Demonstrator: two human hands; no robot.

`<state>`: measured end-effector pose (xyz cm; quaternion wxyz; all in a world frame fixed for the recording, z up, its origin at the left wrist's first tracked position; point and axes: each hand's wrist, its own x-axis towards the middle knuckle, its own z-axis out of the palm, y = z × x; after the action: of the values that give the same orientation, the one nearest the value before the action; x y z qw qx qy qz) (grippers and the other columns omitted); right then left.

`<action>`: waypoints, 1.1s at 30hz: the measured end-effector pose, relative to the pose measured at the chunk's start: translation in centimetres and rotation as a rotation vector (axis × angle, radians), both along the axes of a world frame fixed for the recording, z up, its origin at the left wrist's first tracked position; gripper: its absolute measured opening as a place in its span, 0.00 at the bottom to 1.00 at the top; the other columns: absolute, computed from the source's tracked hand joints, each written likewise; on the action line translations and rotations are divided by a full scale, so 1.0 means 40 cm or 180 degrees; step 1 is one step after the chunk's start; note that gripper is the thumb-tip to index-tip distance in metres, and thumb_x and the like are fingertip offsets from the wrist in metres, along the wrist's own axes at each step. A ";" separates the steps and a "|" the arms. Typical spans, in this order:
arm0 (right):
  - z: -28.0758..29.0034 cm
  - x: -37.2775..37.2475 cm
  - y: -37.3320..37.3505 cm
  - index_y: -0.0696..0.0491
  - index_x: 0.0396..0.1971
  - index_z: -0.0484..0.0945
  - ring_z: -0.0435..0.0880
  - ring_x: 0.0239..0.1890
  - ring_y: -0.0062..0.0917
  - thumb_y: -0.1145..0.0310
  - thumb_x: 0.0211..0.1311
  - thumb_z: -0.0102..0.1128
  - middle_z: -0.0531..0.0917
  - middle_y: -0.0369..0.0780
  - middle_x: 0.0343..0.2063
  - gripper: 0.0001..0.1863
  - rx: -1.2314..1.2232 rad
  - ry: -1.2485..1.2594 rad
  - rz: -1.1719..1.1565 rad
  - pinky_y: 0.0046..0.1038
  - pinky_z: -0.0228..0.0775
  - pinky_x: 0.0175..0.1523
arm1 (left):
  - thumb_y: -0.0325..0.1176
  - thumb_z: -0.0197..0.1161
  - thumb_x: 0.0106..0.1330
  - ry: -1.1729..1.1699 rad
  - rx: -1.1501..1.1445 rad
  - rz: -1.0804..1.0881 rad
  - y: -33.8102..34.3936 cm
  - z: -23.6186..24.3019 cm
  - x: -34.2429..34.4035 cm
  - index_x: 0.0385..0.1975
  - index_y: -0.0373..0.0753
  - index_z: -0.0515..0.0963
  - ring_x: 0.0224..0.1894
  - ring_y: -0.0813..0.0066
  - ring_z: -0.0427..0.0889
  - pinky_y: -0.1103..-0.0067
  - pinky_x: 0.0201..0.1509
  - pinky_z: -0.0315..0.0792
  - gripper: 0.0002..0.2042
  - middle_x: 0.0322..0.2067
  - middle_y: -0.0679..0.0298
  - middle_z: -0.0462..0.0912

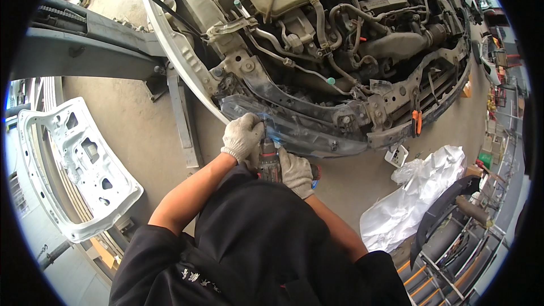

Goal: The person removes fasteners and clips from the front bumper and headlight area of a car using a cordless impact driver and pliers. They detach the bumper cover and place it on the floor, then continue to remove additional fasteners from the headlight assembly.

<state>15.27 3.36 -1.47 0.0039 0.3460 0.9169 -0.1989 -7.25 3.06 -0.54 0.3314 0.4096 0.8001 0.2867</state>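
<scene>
Both my hands wear pale knitted work gloves. My right hand [296, 173] is wrapped around a dark grey and red cordless drill [270, 164], which points away from me toward the front of a car. Just left of the drill's nose, my left hand [243, 137] has its fingers closed near the bit; what they pinch is hidden. Beyond them runs a long, dark, glossy curved part [306, 133], apparently a headlight, at the car's front left corner. A patch of blue [274, 134] shows beside the drill's tip.
The open engine bay [340, 28] fills the far side. Orange-handled pliers [417, 122] hang on the front frame. A white panel [85, 164] stands at left near a grey lift arm [85, 54]. Silvery sheeting [416, 204] and a dark bumper piece [439, 209] lie right.
</scene>
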 end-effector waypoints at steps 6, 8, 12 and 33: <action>0.018 -0.003 0.003 0.58 0.60 0.71 0.84 0.34 0.38 0.67 0.66 0.52 0.82 0.43 0.37 0.23 0.0021 -0.0093 -0.0017 0.41 0.75 0.41 | 0.42 0.65 0.64 -0.0037 -0.0046 0.0007 0.003 0.008 -0.001 0.36 0.40 0.84 0.37 0.50 0.87 0.62 0.43 0.79 0.12 0.31 0.51 0.87; 0.028 -0.004 0.005 0.57 0.60 0.71 0.84 0.34 0.38 0.67 0.66 0.52 0.81 0.43 0.38 0.23 0.0004 -0.0110 -0.0065 0.40 0.75 0.41 | 0.42 0.66 0.64 0.0012 0.0002 0.0027 0.005 0.012 0.001 0.36 0.40 0.84 0.37 0.50 0.87 0.62 0.44 0.79 0.12 0.32 0.51 0.87; 0.033 -0.005 0.008 0.62 0.61 0.69 0.84 0.33 0.38 0.69 0.65 0.52 0.81 0.45 0.37 0.26 0.0139 -0.0036 0.0012 0.39 0.77 0.41 | 0.42 0.65 0.64 -0.0054 -0.0375 -0.0077 -0.002 0.023 -0.001 0.37 0.40 0.84 0.39 0.50 0.87 0.62 0.45 0.79 0.12 0.32 0.51 0.87; 0.048 0.003 0.006 0.63 0.60 0.69 0.83 0.38 0.41 0.70 0.65 0.51 0.81 0.47 0.40 0.25 0.0122 -0.0071 -0.0252 0.41 0.75 0.46 | 0.44 0.64 0.65 0.0116 -0.0063 -0.0156 0.000 0.017 -0.003 0.36 0.40 0.84 0.38 0.48 0.87 0.59 0.45 0.79 0.13 0.32 0.49 0.87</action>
<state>15.40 3.59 0.44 -0.0004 0.3842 0.9060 -0.1775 -7.39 3.04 0.14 0.3278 0.4309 0.7986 0.2631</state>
